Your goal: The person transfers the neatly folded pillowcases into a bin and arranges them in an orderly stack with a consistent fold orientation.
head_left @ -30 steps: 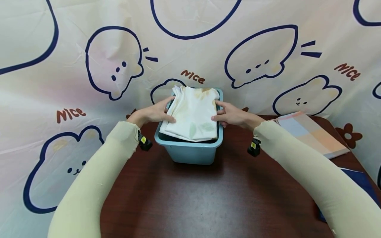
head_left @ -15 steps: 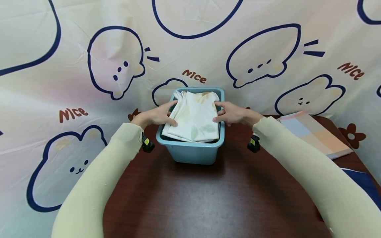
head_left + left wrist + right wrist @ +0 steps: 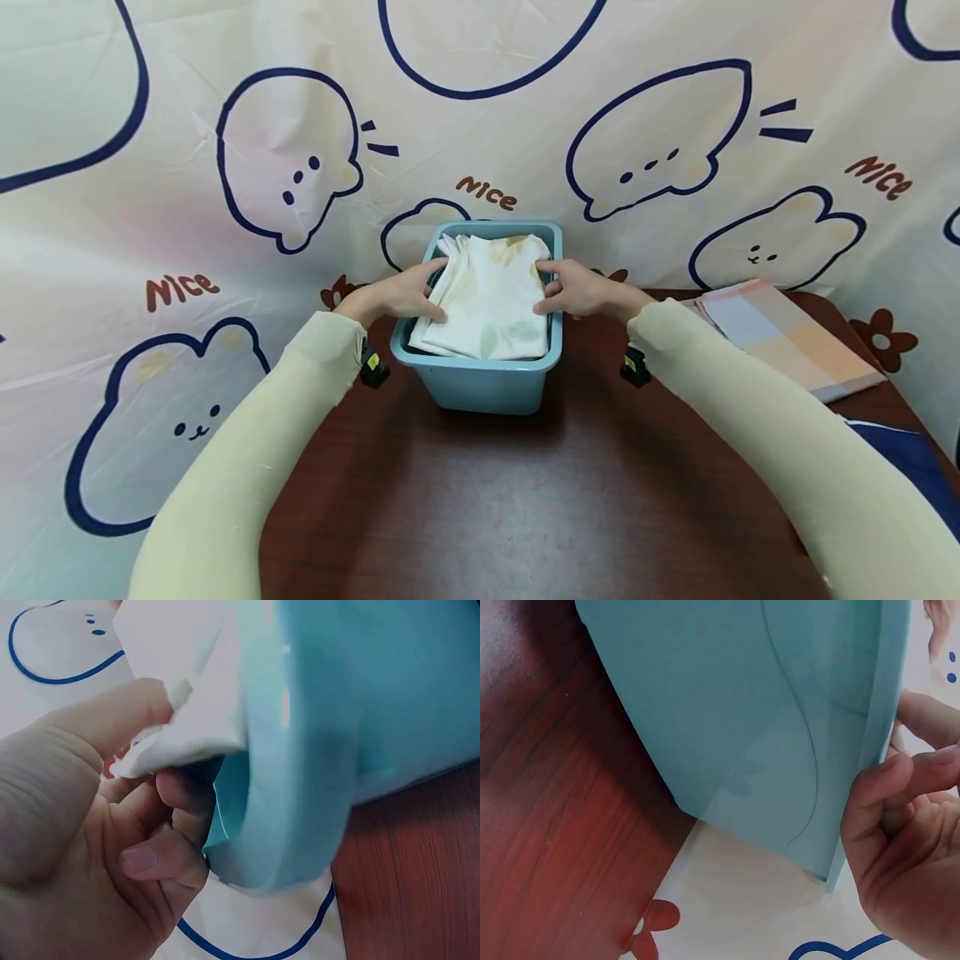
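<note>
Fingers (image 3: 432, 266) of the left hand (image 3: 403, 293) are clamped on the left edge of the white cloth (image 3: 491, 296), thumb above; those of the right hand (image 3: 583, 289) curl at its right edge and seem to pinch it too. Nearest is the dark wooden surface (image 3: 450, 500), with blue fabric (image 3: 900, 454) at the near right. Next comes the light blue basket (image 3: 483, 390), upright. The folded cloth lies within its mouth, near edge just behind the near rim, far edge short of the far one. The step looks like settling it there: best to keep both edges level, lower them evenly and let go together, so the layers do not slide. Since the left grip sits just beside the rim, those knuckles need room to slip out without dragging the fold. Loose layers fan out at the cloth's far left corner; a light press should serve better than a tug. Farther right lies a checked cloth (image 3: 795, 337); beyond everything hangs a printed backdrop (image 3: 480, 142).
</note>
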`<state>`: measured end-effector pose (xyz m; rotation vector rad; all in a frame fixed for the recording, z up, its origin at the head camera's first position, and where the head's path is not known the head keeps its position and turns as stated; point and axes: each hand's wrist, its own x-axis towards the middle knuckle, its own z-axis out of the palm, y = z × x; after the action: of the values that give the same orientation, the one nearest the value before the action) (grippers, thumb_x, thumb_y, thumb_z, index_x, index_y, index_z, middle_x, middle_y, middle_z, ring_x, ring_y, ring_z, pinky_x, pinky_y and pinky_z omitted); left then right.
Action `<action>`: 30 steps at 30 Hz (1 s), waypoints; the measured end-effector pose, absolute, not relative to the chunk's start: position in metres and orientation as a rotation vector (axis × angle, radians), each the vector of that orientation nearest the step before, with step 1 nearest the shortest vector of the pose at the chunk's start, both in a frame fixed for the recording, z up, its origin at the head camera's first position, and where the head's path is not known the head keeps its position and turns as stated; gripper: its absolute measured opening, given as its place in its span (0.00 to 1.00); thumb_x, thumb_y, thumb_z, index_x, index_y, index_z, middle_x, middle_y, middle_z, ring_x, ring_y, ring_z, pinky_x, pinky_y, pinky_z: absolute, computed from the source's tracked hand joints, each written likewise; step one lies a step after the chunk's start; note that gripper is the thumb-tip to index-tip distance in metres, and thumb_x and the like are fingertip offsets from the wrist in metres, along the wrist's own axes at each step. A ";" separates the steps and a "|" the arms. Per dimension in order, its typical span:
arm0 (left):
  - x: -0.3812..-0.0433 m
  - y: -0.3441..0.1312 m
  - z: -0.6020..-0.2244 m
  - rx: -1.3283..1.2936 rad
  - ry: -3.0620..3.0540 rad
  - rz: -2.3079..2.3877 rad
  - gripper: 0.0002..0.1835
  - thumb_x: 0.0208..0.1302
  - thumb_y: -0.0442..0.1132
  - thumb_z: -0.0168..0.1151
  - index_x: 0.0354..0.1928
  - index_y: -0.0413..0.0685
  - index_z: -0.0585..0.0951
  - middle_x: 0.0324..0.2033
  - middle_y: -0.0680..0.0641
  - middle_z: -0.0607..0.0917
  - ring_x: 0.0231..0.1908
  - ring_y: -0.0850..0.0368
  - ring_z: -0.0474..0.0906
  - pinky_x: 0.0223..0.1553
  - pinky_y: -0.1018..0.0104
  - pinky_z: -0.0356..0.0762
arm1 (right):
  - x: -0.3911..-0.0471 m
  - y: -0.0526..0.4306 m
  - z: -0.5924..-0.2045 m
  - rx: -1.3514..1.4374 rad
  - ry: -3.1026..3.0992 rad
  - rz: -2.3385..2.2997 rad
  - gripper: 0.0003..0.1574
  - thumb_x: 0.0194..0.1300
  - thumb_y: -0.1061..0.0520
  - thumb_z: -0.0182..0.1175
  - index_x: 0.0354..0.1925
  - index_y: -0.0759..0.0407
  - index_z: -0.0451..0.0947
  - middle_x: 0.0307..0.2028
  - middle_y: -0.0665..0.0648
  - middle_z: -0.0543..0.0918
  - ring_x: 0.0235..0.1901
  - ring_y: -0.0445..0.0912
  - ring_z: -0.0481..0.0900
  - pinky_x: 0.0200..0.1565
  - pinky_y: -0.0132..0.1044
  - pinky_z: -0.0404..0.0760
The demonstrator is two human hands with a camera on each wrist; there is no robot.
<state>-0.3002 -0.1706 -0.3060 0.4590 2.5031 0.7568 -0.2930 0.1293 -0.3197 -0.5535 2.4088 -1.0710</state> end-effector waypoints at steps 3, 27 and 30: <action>-0.300 -0.168 -0.308 0.464 2.524 0.718 0.55 0.67 0.33 0.65 0.82 0.52 0.36 0.75 0.32 0.59 0.68 0.35 0.70 0.65 0.43 0.74 | -0.292 0.126 -0.322 -0.543 2.439 -1.048 0.55 0.71 0.60 0.62 0.81 0.61 0.39 0.36 0.57 0.87 0.12 0.39 0.61 0.21 0.30 0.67; -0.288 -0.152 -0.305 0.528 2.671 0.274 0.43 0.69 0.46 0.64 0.80 0.53 0.53 0.48 0.44 0.86 0.43 0.52 0.82 0.42 0.60 0.78 | -0.282 0.116 -0.317 -0.538 2.583 -0.907 0.37 0.75 0.52 0.58 0.75 0.63 0.61 0.57 0.68 0.84 0.21 0.41 0.78 0.27 0.33 0.77; -0.286 -0.152 -0.305 0.522 2.663 0.304 0.39 0.72 0.48 0.60 0.79 0.52 0.57 0.51 0.43 0.86 0.46 0.51 0.83 0.46 0.57 0.79 | -0.282 0.117 -0.318 -0.530 2.570 -0.940 0.34 0.75 0.52 0.57 0.73 0.63 0.65 0.57 0.68 0.84 0.18 0.42 0.73 0.26 0.35 0.77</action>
<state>-0.2865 -0.1521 -0.3052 0.5223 2.6630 0.3040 -0.2821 0.1173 -0.3183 -0.5296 2.5700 -0.9402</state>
